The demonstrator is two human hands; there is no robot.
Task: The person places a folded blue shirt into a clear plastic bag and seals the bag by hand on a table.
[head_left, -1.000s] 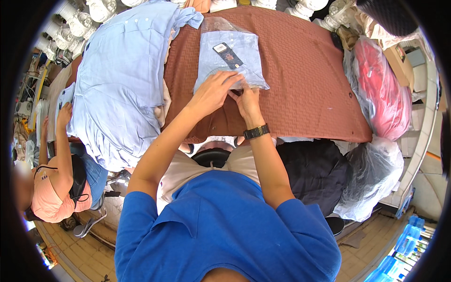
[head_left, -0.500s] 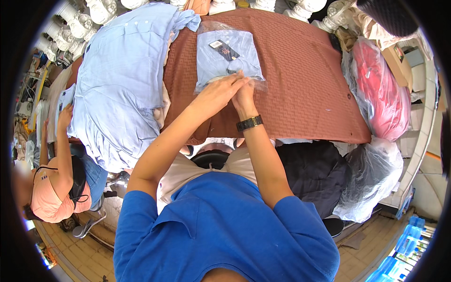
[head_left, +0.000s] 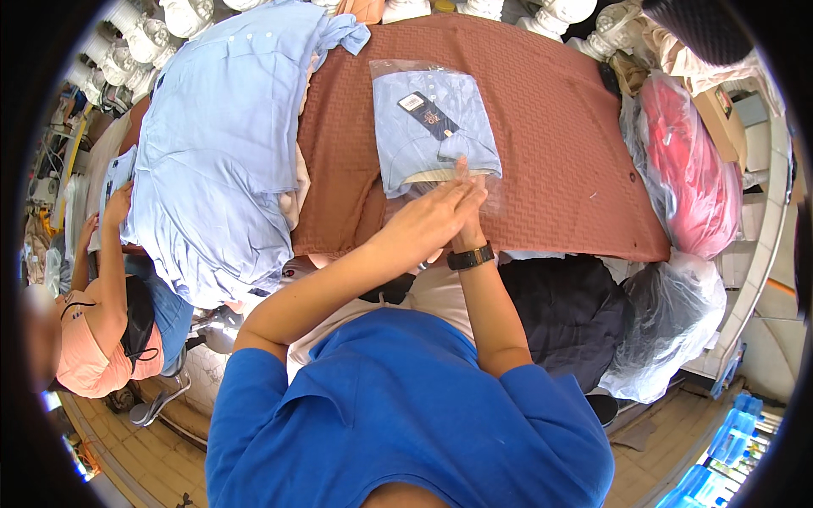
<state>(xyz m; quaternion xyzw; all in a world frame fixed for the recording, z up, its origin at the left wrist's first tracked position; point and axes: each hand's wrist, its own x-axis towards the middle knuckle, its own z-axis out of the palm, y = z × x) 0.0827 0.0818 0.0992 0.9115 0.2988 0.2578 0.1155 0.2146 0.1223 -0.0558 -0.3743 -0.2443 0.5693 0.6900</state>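
A folded light blue shirt [head_left: 398, 144] with a dark hang tag [head_left: 428, 115] lies in a clear plastic bag [head_left: 388, 66] on the brown-covered table, in front of me. At the bag's near end, my left hand [head_left: 434, 217] crosses over from the left, its fingers closed together at the plastic. My right hand [head_left: 467, 230], with a dark watch on its wrist, is partly hidden under the left one. Its fingers are closed at the bag's near edge, one finger pointing up over the plastic. The fingertips' exact grip is hard to make out.
Light blue shirts [head_left: 220, 152] lie piled on the table's left side. The brown tablecloth [head_left: 559, 144] spreads to the right. Beyond it stand a plastic-wrapped red bundle [head_left: 686, 161] and a cardboard box [head_left: 720, 123]. A co-worker [head_left: 110, 330] sits at far left, hands at another blue garment.
The bagged shirt has slid toward me and a little to the right, together with both hands. The co-worker's hands have shifted slightly.
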